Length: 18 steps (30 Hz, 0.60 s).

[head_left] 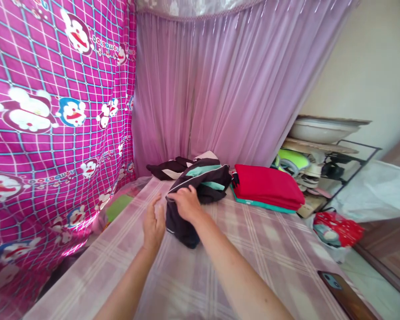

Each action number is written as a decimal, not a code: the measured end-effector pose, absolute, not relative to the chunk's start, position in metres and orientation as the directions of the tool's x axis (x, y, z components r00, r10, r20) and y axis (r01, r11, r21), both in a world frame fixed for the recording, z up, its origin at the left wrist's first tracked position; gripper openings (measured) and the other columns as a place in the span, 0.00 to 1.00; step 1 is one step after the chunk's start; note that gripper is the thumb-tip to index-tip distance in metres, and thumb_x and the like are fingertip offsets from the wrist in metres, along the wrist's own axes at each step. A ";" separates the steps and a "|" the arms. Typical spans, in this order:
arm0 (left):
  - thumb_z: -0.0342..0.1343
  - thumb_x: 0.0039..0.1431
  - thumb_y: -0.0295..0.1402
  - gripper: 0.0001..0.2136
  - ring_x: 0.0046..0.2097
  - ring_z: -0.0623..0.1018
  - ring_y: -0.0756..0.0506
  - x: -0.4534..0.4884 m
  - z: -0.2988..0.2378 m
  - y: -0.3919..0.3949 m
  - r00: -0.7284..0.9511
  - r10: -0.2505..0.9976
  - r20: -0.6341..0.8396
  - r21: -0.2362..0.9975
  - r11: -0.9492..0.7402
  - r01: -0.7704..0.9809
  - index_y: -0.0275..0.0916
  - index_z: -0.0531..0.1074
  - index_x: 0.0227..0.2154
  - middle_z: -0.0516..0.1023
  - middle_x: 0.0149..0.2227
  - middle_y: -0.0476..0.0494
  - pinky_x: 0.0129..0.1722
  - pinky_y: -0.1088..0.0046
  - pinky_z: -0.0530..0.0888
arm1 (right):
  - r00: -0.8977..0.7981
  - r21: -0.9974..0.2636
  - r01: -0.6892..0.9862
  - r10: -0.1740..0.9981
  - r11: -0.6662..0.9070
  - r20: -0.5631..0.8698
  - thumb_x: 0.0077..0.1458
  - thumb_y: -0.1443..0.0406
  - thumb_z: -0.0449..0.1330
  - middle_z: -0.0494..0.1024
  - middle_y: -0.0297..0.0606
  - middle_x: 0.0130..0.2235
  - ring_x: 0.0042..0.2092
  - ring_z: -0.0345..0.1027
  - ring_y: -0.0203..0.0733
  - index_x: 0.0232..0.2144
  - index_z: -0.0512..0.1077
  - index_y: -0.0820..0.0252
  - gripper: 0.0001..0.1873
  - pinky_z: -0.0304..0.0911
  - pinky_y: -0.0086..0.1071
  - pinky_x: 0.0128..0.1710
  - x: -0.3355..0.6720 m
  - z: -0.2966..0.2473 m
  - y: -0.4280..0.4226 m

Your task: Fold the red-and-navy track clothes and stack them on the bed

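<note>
- Here, a crumpled black garment [180, 226] with mint-green and white parts lies on the far half of the checked cloth [253, 253].
- The right hand [186, 202] is on top of the garment, touching it, with bent fingers. I cannot tell if they pinch the cloth.
- The left hand [154, 222] is open and holds nothing. It is just beside the garment, on its left, with fingers a bit curled.
- A folded red cloth [268, 186] sits on a folded teal cloth [265, 205], just right of the garment.
- A phone [346, 293] lies near the right edge, back side up.
- Behind the garment hangs a purple curtain [213, 93].
- On the left hangs a bright pink sheet [96, 84] with cartoon faces.
- On the right, a pale basin [323, 130] sits high on a rack [342, 178] with shoes [308, 178].
</note>
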<state>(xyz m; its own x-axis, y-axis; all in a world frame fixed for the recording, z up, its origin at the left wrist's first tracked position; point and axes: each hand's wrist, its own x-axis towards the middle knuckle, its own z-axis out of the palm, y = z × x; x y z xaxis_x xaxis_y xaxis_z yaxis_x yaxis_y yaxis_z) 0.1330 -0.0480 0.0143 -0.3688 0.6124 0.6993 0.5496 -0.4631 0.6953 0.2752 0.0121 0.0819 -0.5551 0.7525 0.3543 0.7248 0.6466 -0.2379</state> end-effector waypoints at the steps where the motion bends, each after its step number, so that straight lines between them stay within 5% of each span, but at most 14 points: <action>1: 0.45 0.68 0.40 0.18 0.59 0.73 0.42 0.123 0.021 -0.044 -0.386 0.596 0.705 0.690 -0.449 0.568 0.39 0.68 0.54 0.76 0.56 0.36 0.60 0.58 0.69 | -0.637 -0.208 0.689 0.717 0.694 0.284 0.63 0.70 0.52 0.80 0.36 0.41 0.52 0.68 0.43 0.47 0.78 0.45 0.20 0.41 0.52 0.66 0.261 0.075 0.002; 5: 0.48 0.65 0.44 0.21 0.60 0.73 0.39 0.102 0.033 -0.020 -0.204 0.708 0.676 0.631 -0.414 0.656 0.39 0.68 0.56 0.75 0.57 0.35 0.62 0.56 0.67 | -0.745 -0.233 0.604 0.644 0.762 0.173 0.63 0.69 0.54 0.81 0.36 0.42 0.53 0.67 0.43 0.48 0.78 0.46 0.18 0.42 0.52 0.66 0.250 0.039 -0.032; 11: 0.63 0.48 0.54 0.46 0.70 0.57 0.29 0.124 0.015 0.028 0.068 0.956 0.284 0.622 -0.238 0.746 0.37 0.55 0.67 0.55 0.69 0.27 0.65 0.48 0.60 | -0.532 -0.463 0.596 0.755 0.656 0.384 0.63 0.64 0.54 0.80 0.40 0.50 0.55 0.70 0.46 0.52 0.76 0.50 0.17 0.56 0.48 0.61 0.324 -0.005 -0.053; 15: 0.70 0.39 0.50 0.59 0.71 0.49 0.25 0.141 0.015 0.057 -0.012 0.987 0.159 0.646 -0.094 0.758 0.38 0.43 0.70 0.42 0.72 0.22 0.64 0.47 0.59 | -0.156 -0.644 0.675 0.923 0.360 0.353 0.61 0.63 0.54 0.81 0.44 0.48 0.50 0.74 0.49 0.47 0.79 0.57 0.17 0.65 0.44 0.54 0.382 -0.035 -0.043; 18: 0.68 0.45 0.44 0.55 0.70 0.57 0.29 0.140 0.023 0.074 -0.062 0.991 0.122 0.697 -0.041 0.716 0.34 0.42 0.70 0.51 0.70 0.23 0.64 0.54 0.62 | 0.176 -0.838 0.544 0.981 -0.029 0.080 0.56 0.65 0.59 0.81 0.44 0.48 0.47 0.76 0.47 0.50 0.76 0.58 0.19 0.69 0.39 0.49 0.406 -0.042 -0.017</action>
<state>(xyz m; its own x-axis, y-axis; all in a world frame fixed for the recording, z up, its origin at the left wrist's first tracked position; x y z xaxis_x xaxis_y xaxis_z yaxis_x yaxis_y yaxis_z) 0.1397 0.0743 0.0226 -0.0622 0.9905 0.1224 0.7164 -0.0410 0.6965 0.4062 -0.0170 -0.0422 0.1759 0.9811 0.0801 0.5442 -0.0292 -0.8384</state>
